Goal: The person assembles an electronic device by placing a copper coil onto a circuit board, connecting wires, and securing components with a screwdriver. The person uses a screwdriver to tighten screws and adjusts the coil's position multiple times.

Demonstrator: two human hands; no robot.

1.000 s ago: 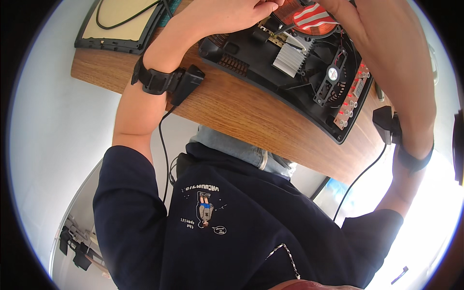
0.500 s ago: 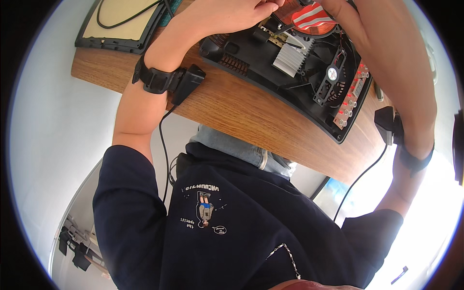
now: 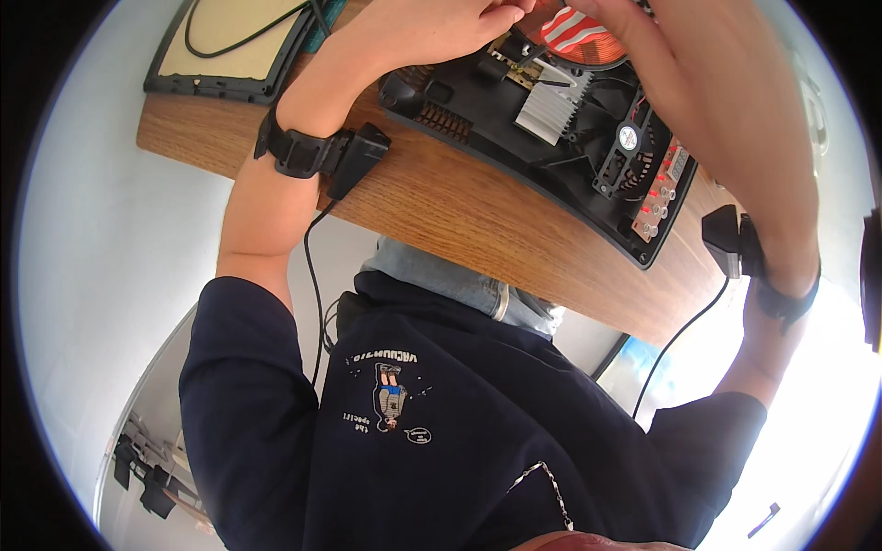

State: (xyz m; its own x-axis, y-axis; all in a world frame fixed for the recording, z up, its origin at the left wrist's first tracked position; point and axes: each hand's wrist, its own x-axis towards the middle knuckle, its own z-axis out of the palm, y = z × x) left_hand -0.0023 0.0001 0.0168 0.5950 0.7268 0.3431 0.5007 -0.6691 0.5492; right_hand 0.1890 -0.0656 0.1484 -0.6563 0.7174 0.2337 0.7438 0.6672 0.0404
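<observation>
An opened induction cooker's black housing (image 3: 459,115) lies on the wooden table. Its round copper coil (image 3: 597,52), with red-and-white striped material across it, sits at the top edge of the picture, partly cut off. My right hand (image 3: 643,37) lies over the coil's right rim, seeming to grip it, with the fingertips out of sight. Left of the coil, my left hand (image 3: 459,23) has thumb and fingers drawn together; what they pinch does not show. A silver finned heat sink (image 3: 553,108), a fan (image 3: 625,142) and a button board (image 3: 657,197) are in the housing.
A black-framed panel (image 3: 220,46) with a cream-coloured back and a black cable lies at the upper left. Black devices (image 3: 358,161) are strapped to my forearms, their cables hanging past the wooden table's (image 3: 459,216) near edge.
My right hand and the coil have shifted left across the housing, covering more of the fan's upper part. The housing has moved very slightly left. My left hand stays nearly still.
</observation>
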